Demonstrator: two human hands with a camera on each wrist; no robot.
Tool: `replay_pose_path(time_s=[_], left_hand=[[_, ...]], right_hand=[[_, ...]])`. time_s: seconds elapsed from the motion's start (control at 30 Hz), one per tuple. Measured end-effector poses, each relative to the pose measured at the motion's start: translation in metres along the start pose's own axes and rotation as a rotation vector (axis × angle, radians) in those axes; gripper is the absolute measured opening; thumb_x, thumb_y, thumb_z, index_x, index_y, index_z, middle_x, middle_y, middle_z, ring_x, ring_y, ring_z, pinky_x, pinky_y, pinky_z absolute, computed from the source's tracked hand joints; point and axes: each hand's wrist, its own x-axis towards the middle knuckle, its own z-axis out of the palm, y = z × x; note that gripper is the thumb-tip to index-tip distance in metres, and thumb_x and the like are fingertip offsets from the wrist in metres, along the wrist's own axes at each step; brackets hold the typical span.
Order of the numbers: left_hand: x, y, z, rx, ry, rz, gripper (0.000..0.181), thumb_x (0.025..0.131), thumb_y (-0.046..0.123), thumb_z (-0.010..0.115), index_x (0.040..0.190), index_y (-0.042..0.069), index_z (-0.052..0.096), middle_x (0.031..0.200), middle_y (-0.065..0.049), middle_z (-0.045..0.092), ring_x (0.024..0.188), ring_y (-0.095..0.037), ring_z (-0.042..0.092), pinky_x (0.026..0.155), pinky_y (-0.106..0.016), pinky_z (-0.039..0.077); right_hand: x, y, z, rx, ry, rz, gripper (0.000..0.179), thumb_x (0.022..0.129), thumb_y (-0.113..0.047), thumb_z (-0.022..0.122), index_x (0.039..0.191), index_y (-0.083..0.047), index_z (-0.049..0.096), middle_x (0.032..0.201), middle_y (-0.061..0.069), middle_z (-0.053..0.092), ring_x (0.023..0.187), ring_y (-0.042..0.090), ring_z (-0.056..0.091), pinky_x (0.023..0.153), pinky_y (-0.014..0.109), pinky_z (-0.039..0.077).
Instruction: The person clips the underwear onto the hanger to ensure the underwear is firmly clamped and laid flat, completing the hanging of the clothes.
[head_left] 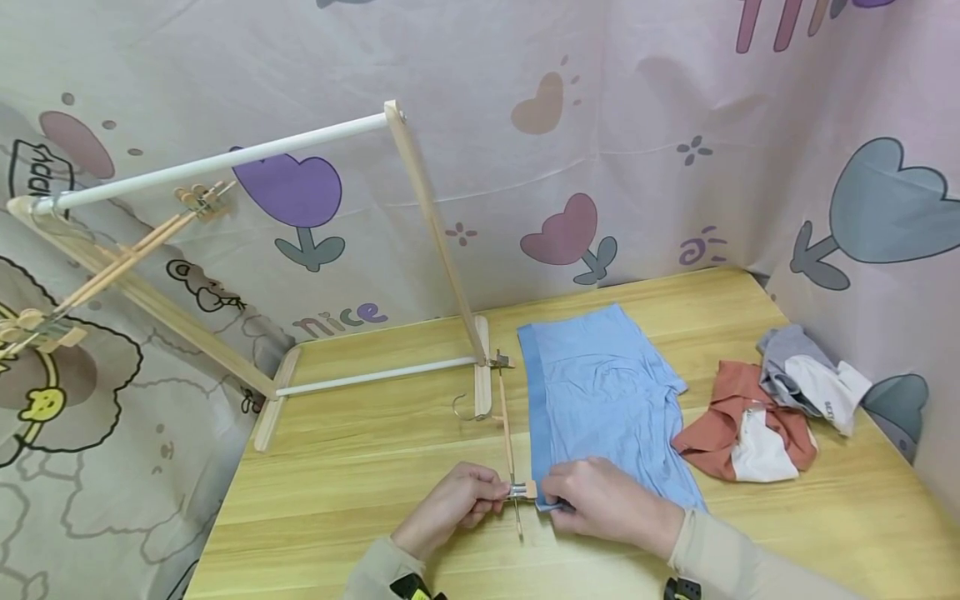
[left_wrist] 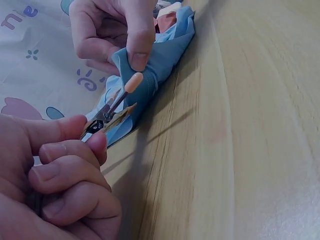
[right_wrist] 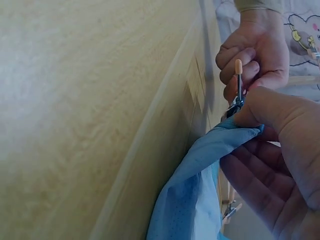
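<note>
Fingers of both hands grasp: thumb and forefinger of the left hand [head_left: 452, 504] pinch the handle end of a clip [head_left: 522, 490], the other fingers curled toward the palm; those of the right hand [head_left: 611, 504] pinch the near corner of a light blue garment [head_left: 600, 367], just beside the clip. Leftmost, below the top rail of a rack [head_left: 420, 179], a wooden hanger [head_left: 127, 262] with clips slants across the view. The rack, with wooden posts and white rails, stands on a wood-grained table [head_left: 360, 467] before a patterned cloth backdrop [head_left: 450, 83]. Next, at the foot of the rack's right post, a metal hook [head_left: 459, 410] points left from a second hanger [head_left: 506, 433], whose slim rod runs toward the person; a far clip [head_left: 500, 360] sits at its other end. As the left wrist view shows, the padded tips of the pinched clip stand apart, close to the fabric; whether cloth lies between them cannot be told. Right of this hanger, the light blue garment is spread, creased, on the table, its darker band along the left edge and its gripped corner raised. Rightmost, a terracotta-and-white garment [head_left: 716, 421] lies crumpled, with a grey-and-white garment [head_left: 798, 371] against its far side.
</note>
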Motion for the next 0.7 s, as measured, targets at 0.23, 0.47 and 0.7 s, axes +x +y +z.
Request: replay_pose_path(time_s=[0.23, 0.47, 0.7], left_hand=[[0.000, 0.004, 0.001, -0.006, -0.002, -0.008, 0.031, 0.100, 0.016, 0.067, 0.086, -0.012, 0.064, 0.059, 0.006, 0.049, 0.047, -0.004, 0.028, 0.044, -0.018, 0.023], [-0.001, 0.012, 0.003, -0.025, -0.008, -0.006, 0.029, 0.100, 0.015, 0.066, 0.083, -0.007, 0.064, 0.058, 0.007, 0.047, 0.046, -0.003, 0.026, 0.043, -0.017, 0.021], [-0.001, 0.014, 0.006, -0.021, -0.009, -0.021, 0.027, 0.100, 0.015, 0.066, 0.081, -0.004, 0.064, 0.056, 0.008, 0.043, 0.046, -0.004, 0.026, 0.044, -0.019, 0.021]], right_hand=[[0.000, 0.002, -0.002, -0.026, 0.026, -0.002, 0.027, 0.078, -0.010, 0.081, 0.075, -0.025, 0.058, 0.074, -0.018, 0.053, 0.064, -0.011, 0.036, 0.055, 0.004, 0.033], [-0.001, 0.005, -0.005, -0.047, 0.053, -0.021, 0.029, 0.077, -0.011, 0.082, 0.075, -0.026, 0.057, 0.073, -0.018, 0.052, 0.064, -0.011, 0.035, 0.056, 0.005, 0.033], [-0.003, 0.005, -0.003, -0.047, 0.081, -0.082, 0.030, 0.077, -0.012, 0.083, 0.076, -0.026, 0.056, 0.074, -0.018, 0.052, 0.066, -0.012, 0.035, 0.059, 0.003, 0.034]])
